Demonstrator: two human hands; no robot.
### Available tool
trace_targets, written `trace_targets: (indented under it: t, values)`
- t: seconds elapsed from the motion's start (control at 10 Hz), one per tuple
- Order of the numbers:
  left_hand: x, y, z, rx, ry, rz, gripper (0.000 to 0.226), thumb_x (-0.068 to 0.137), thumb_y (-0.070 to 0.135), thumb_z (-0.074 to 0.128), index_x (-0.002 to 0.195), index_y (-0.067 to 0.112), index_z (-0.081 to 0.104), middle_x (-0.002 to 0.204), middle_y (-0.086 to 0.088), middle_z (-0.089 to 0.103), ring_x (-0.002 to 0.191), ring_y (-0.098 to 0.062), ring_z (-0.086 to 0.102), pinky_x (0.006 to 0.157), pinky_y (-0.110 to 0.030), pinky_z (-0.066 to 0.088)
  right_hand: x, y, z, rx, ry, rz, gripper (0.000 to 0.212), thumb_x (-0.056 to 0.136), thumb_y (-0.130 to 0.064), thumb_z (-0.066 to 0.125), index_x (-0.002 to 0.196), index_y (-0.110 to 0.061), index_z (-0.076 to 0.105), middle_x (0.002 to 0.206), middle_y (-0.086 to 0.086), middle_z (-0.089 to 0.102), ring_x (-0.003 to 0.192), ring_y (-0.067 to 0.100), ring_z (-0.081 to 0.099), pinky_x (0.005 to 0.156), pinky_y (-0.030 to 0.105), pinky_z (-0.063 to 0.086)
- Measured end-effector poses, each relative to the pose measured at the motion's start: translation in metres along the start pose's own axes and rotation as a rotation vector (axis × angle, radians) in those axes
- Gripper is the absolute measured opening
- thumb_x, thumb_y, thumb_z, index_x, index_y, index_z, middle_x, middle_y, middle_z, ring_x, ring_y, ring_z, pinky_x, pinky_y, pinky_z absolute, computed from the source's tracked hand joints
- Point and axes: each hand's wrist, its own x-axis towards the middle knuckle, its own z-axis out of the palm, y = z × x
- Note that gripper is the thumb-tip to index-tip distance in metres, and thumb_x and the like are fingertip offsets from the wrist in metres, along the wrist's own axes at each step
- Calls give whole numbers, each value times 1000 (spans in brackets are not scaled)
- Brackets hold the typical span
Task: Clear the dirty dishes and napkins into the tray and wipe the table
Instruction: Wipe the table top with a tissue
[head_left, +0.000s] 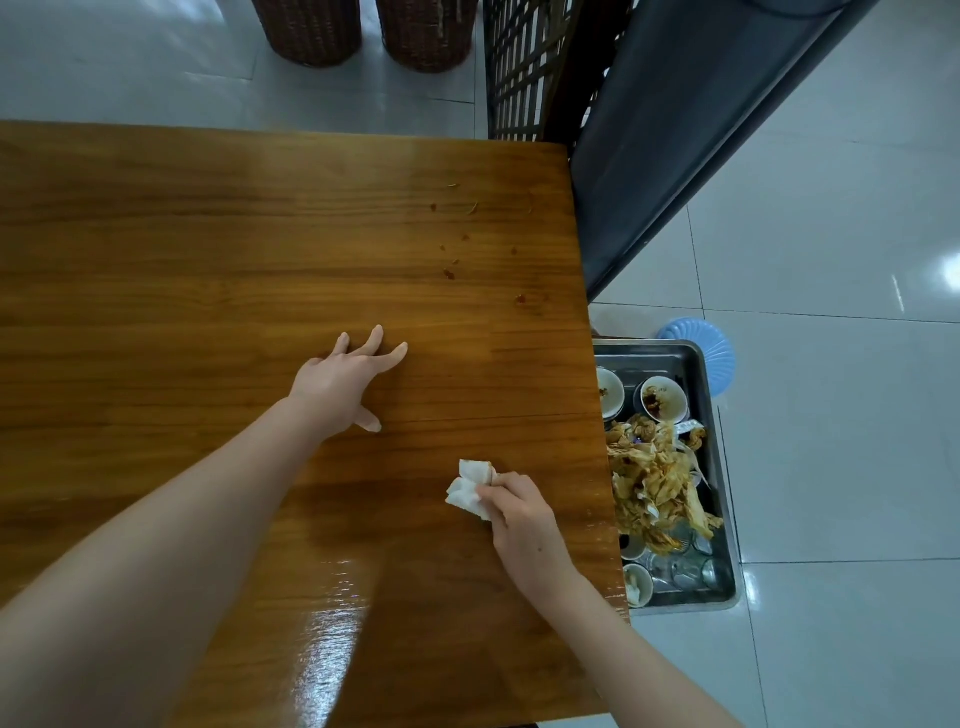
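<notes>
1. My right hand (524, 514) is gripping a crumpled white napkin (470, 488), fingers curled round it, at 5 o'clock in my view, on the table (208, 260).
2. At 3 o'clock from that hand, a steel tray (685, 605) is sitting just beside the table edge, below its level, holding stained napkins (654, 483), dirty bowls (662, 397) and glasses (685, 571).
3. My left hand (337, 384) is resting near the table's middle, fingers spread wide, holding nothing.
4. Brown crumbs (449, 273) are lying at 1 o'clock from the left hand.
5. A blue stool (711, 343) is standing at the tray's 12 o'clock.
6. Two wicker baskets (311, 31) are standing on the floor beyond the table.
</notes>
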Motion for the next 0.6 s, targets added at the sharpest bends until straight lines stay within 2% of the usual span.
trace_targets:
  t: [0.1, 0.2, 0.3, 0.4, 0.5, 0.6]
  values:
    - [0, -1, 0, -2, -6, -1, 114, 72, 26, 82, 150, 45, 1, 161, 6, -7, 147, -31, 2, 107, -48, 38, 22, 9, -9, -26, -34, 1, 11, 86, 1, 61, 94, -1, 69, 93, 12, 67, 86, 22, 63, 75, 20, 51]
    - [0, -1, 0, -8, -9, 9, 114, 72, 26, 82, 150, 45, 1, 161, 6, -8, 147, -31, 2, 107, -47, 38, 59, 23, -22, -25, 33, 97, 12, 90, 0, 58, 96, -4, 68, 93, 7, 65, 88, 16, 58, 77, 13, 42]
    - [0, -2, 0, -9, -13, 12, 114, 71, 26, 82, 150, 45, 1, 161, 6, -8, 147, -32, 2, 108, -48, 36, 94, 33, -34, -44, 116, 148, 21, 93, -2, 54, 109, -4, 67, 90, 5, 60, 86, 15, 53, 72, 15, 39]
    - [1, -2, 0, -11, -19, 14, 115, 71, 26, 82, 150, 45, 0, 161, 6, -8, 147, -32, 2, 109, -48, 34, 107, 36, -40, -134, 98, 112, 27, 92, 0, 55, 118, -2, 64, 95, 11, 63, 89, 22, 55, 75, 28, 46]
    - [1, -1, 0, -10, -23, 8, 115, 71, 27, 81, 150, 45, 0, 161, 6, -9, 147, -32, 1, 110, -49, 33, 106, 37, -40, -237, 86, 73, 25, 90, -1, 60, 115, -3, 67, 95, 13, 65, 86, 26, 57, 70, 37, 48]
    - [2, -1, 0, -10, -13, 9, 115, 71, 27, 82, 150, 45, 0, 161, 6, -8, 147, -32, 2, 110, -50, 32, 104, 35, -42, -287, 69, 46, 27, 89, 1, 60, 115, -4, 67, 96, 13, 65, 87, 28, 58, 72, 39, 47]
